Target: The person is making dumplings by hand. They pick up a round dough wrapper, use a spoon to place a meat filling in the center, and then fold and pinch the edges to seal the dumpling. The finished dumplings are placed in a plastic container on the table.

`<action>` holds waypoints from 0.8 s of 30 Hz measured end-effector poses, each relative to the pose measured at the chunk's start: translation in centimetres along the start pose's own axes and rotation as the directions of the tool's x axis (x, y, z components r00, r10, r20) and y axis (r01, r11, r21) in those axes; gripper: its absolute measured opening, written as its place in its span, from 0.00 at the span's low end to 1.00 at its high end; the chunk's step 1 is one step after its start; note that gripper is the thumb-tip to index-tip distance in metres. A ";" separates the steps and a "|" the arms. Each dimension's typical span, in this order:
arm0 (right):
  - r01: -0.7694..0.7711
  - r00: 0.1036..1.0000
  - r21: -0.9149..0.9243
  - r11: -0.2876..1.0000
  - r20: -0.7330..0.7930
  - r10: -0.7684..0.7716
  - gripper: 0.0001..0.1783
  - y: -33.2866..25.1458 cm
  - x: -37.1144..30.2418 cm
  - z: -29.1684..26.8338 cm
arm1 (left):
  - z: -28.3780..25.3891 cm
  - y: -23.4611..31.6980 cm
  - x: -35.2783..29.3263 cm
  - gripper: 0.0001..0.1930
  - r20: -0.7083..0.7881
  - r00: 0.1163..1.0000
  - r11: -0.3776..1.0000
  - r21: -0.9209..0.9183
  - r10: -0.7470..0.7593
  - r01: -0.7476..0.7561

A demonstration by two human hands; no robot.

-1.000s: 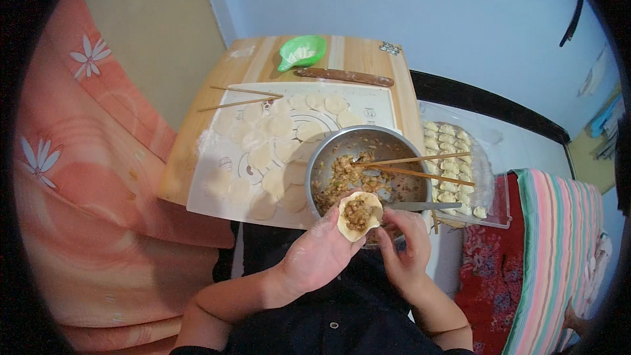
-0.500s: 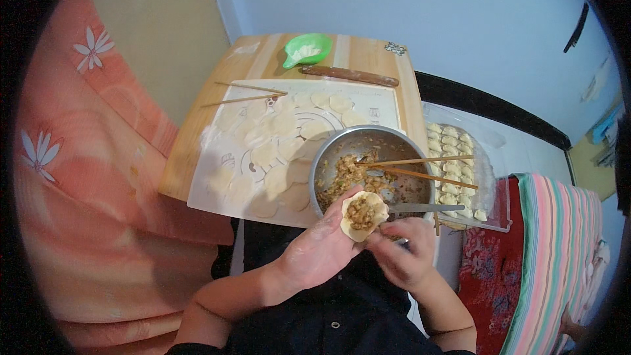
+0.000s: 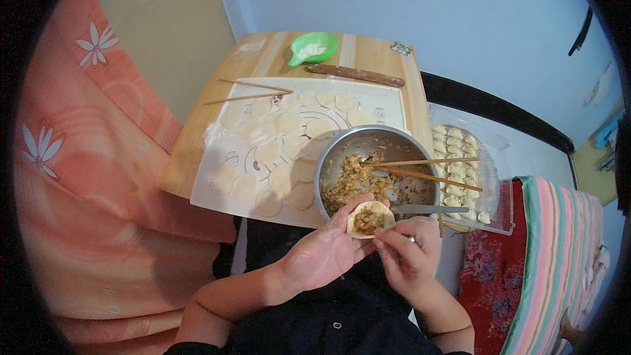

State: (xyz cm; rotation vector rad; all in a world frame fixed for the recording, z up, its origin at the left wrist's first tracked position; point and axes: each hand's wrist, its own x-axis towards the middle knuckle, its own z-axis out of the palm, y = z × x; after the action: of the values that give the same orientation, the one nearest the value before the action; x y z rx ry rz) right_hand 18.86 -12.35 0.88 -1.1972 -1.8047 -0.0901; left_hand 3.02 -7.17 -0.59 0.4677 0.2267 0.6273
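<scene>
A round dumpling wrapper [image 3: 371,219] with a mound of brown filling rests on the fingers of my left hand [image 3: 323,250], which cups it from below and the left. My right hand [image 3: 411,250], a ring on one finger, pinches the wrapper's lower right edge. Just beyond both hands stands a metal bowl [image 3: 430,151] of minced filling [image 3: 351,181]. Two chopsticks [image 3: 427,160] and a flat grey handle [image 3: 437,209] lean out over its right rim. Flat dough wrappers [image 3: 268,153] lie spread over the white mat [image 3: 210,187] left of the bowl.
A rolling pin [image 3: 355,75] and a green dish of flour [image 3: 313,48] sit at the table's far side. Another pair of chopsticks [image 3: 246,97] lies on the mat. Right of the table, a clear tray [image 3: 503,217] holds rows of folded dumplings [image 3: 455,158].
My right hand has come up and closed onto the wrapper's edge. The wrapper is now cupped more, its rim raised around the filling. The view has shifted slightly.
</scene>
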 end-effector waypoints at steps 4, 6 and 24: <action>-0.254 0.966 0.153 0.955 -0.016 0.259 0.08 -0.6 0.2 0.3 | -0.4 0.0 -0.2 0.35 0.037 0.999 1.000 -0.017 0.017 -0.016; -0.322 0.942 0.212 0.923 -0.026 0.335 0.07 -0.3 0.1 0.7 | 0.1 0.2 -0.6 0.31 0.007 0.999 0.943 0.330 0.053 -0.052; -0.315 0.937 0.432 0.845 -0.003 0.351 0.20 0.2 -2.5 2.0 | 0.4 0.9 -0.9 0.19 -0.110 0.953 0.766 0.625 0.281 -0.154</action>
State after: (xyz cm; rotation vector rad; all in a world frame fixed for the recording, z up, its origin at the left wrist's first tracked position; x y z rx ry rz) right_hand 17.89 -12.89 -2.12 -1.1463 -1.4200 0.4328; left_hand 1.96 -7.23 0.25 1.0772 0.5827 0.8314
